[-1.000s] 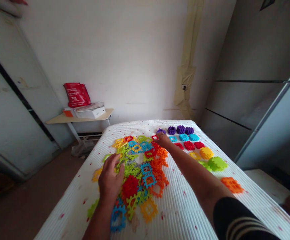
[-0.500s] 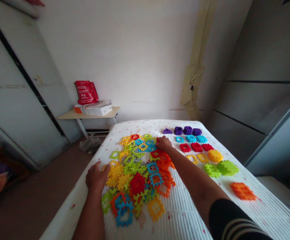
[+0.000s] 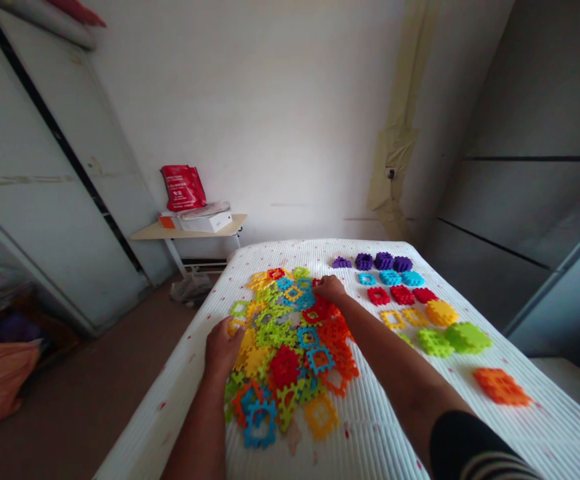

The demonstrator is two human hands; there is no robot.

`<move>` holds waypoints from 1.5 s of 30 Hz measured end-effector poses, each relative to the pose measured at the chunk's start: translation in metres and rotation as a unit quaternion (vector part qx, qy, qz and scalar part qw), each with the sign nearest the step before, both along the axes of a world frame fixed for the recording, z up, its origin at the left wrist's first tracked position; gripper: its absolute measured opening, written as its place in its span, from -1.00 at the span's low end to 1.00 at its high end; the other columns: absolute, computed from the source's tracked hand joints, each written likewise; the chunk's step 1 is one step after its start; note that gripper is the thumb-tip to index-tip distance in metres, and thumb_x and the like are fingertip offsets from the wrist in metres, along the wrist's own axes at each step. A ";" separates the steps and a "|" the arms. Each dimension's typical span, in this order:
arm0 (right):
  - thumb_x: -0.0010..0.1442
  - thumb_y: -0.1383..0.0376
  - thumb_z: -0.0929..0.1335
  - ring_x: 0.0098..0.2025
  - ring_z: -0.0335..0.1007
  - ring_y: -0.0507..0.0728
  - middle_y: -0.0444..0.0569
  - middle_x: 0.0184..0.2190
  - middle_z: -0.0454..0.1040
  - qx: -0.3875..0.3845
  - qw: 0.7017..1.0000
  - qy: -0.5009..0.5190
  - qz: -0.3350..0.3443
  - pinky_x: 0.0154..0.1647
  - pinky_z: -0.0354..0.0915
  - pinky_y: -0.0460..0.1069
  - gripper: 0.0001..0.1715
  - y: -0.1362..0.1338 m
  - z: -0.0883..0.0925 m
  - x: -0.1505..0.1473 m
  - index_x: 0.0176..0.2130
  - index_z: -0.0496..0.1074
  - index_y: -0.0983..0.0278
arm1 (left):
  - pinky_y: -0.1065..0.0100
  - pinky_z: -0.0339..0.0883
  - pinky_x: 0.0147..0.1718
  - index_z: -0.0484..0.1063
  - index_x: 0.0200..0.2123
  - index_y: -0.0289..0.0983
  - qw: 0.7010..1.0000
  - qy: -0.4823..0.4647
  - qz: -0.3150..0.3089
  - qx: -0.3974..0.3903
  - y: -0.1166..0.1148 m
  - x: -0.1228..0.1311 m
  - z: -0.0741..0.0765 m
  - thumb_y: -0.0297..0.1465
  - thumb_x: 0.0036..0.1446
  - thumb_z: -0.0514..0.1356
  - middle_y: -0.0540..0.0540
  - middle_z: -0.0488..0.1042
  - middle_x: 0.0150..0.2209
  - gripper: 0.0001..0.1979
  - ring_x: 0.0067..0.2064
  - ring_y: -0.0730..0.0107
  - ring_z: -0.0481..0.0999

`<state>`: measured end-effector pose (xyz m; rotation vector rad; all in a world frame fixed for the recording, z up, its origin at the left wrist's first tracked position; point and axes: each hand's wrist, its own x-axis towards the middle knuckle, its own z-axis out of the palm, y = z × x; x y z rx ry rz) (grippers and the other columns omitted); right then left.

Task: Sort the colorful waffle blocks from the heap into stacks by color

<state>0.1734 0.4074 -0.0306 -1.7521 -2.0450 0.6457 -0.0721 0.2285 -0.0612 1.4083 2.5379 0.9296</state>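
A heap of interlocking plastic waffle blocks (image 3: pixel 285 340) in mixed colours lies on a white ribbed mattress (image 3: pixel 395 427). My left hand (image 3: pixel 223 348) rests on the heap's left side, fingers over yellow and green blocks. My right hand (image 3: pixel 330 289) reaches across to the heap's far edge, fingers down among blue and red blocks. Whether either hand grips a block is hidden. Sorted rows stand to the right: purple blocks (image 3: pixel 383 262), blue blocks (image 3: pixel 390 278), red blocks (image 3: pixel 400 295), yellow blocks (image 3: pixel 415 317), green blocks (image 3: pixel 450 340) and orange blocks (image 3: pixel 501 387).
A small wall table (image 3: pixel 187 230) holds a red bag and a white box beyond the bed's far left corner. Brown floor lies left of the bed, with an orange bag (image 3: pixel 0 380) at the left. Tall grey panels stand on both sides.
My left hand has moved from the heap's left edge inward onto the blocks. My right hand stays at the far edge. The whole view has shifted slightly to the right.
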 end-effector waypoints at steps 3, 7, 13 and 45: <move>0.02 0.25 0.37 -0.46 0.41 0.02 -0.06 -0.47 0.50 -0.022 0.996 0.075 0.032 -0.49 0.24 -0.16 -0.76 -0.006 0.003 -0.003 -0.30 0.47 0.36 | 0.28 0.22 0.03 0.35 -0.01 -0.32 1.000 -0.009 -0.004 0.012 0.000 0.000 -0.002 -0.28 0.06 0.08 -0.23 0.44 0.01 -0.57 0.04 0.18 0.41; 0.07 0.26 0.35 -0.58 0.30 -0.05 -0.11 -0.55 0.47 -0.032 0.985 0.143 0.091 -0.56 0.19 -0.17 -0.76 -0.017 0.009 -0.013 -0.29 0.46 0.39 | 0.28 0.21 0.04 0.34 0.00 -0.31 0.999 -0.022 -0.003 0.025 0.000 -0.001 -0.003 -0.27 0.07 0.07 -0.21 0.44 0.01 -0.57 0.05 0.20 0.40; 0.00 0.21 0.41 -0.53 0.31 -0.01 -0.16 -0.59 0.42 -0.024 0.973 0.141 0.182 -0.52 0.20 -0.14 -0.75 -0.042 0.024 -0.038 -0.34 0.49 0.35 | 0.27 0.23 0.04 0.34 0.00 -0.30 0.999 -0.034 -0.001 0.042 0.000 -0.001 -0.004 -0.28 0.09 0.04 -0.19 0.44 0.00 -0.58 0.04 0.21 0.41; 0.11 0.24 0.35 -0.23 0.42 0.07 -0.03 -0.22 0.51 0.029 0.990 0.084 0.111 -0.22 0.27 -0.08 -0.71 -0.074 -0.008 0.038 -0.14 0.45 0.27 | 0.29 0.22 0.05 0.36 0.00 -0.28 0.992 -0.088 -0.006 0.090 -0.003 -0.002 -0.006 -0.27 0.13 0.01 -0.17 0.45 0.01 -0.60 0.05 0.24 0.40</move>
